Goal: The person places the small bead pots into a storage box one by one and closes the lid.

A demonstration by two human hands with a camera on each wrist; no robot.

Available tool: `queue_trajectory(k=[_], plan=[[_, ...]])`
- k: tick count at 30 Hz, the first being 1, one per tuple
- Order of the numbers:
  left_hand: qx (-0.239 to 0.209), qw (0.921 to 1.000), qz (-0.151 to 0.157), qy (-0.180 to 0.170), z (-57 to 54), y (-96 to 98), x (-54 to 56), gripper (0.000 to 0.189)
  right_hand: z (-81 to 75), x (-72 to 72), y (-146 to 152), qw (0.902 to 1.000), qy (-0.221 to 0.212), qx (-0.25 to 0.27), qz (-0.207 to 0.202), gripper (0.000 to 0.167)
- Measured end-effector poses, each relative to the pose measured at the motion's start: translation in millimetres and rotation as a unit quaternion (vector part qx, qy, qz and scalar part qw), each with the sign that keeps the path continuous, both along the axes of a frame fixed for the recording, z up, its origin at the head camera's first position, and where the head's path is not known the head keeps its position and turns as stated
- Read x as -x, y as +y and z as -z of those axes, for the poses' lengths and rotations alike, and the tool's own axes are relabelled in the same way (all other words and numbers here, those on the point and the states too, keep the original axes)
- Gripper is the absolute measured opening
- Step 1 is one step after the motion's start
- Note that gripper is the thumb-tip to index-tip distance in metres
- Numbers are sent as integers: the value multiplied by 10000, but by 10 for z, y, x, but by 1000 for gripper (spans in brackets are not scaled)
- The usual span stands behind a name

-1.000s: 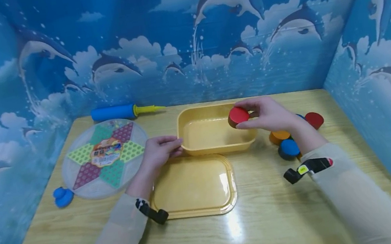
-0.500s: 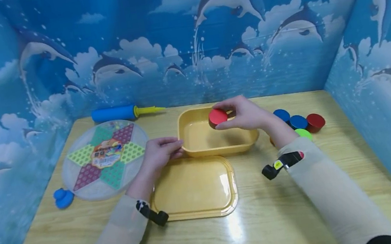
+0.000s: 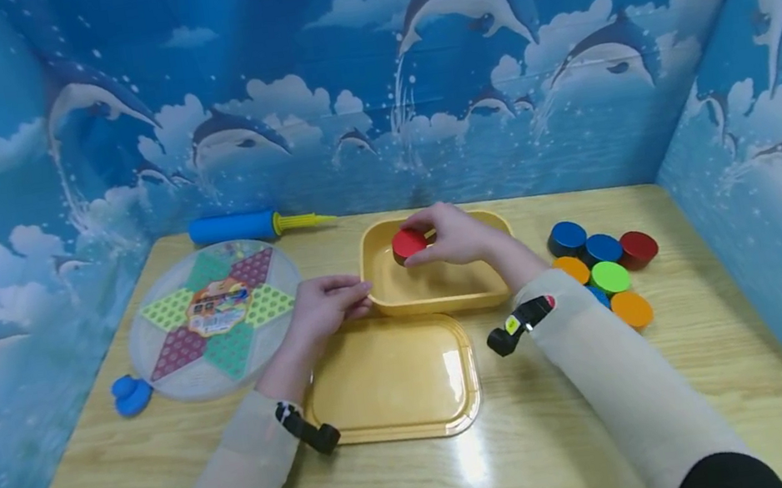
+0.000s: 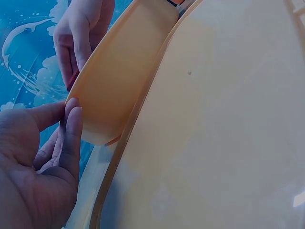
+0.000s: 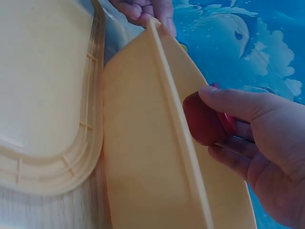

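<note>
OK, far L of the L hand [image 3: 330, 304], a small blue thing [image 3: 130, 395]; closer, a round star board [image 3: 217, 325], blue pump [image 3: 233, 227] beyond. L hand's pinching the tub [image 3: 445, 302] rim, thumb & fingertips together. Lid [image 3: 392, 379] lies just nearside of it. Btwn hands, red disc [image 3: 407, 247] w/in the tub's rim, gripped in the R hand's [image 3: 456, 236] curled fingers; can't tell if it's touching bottom. Loose discs [image 3: 609, 277], mixed colours, R of R hand.
</note>
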State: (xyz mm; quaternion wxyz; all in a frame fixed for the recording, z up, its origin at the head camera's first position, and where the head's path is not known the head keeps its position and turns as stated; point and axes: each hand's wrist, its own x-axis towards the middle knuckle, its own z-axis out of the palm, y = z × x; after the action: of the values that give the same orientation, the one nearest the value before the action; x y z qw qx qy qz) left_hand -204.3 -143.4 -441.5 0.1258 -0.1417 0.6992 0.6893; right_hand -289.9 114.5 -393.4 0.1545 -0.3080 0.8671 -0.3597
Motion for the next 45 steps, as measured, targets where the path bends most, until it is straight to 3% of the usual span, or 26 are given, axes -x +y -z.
queue_trajectory(k=[11,19,30,45], plan=[[-120,9999,34,92,-4,-6,-6,30,148,139,-247,9994,39,-326,115,56],[-99,9999,36,111,43,-12,0,30,258,170,-361,9989,130,-436,-83,49],[-124,9997,31,185,43,-22,6,29,273,147,-462,9990,105,-389,210,57],[-105,9998,3,147,40,-14,5,33,-13,-41,-208,9998,37,5,210,64]])
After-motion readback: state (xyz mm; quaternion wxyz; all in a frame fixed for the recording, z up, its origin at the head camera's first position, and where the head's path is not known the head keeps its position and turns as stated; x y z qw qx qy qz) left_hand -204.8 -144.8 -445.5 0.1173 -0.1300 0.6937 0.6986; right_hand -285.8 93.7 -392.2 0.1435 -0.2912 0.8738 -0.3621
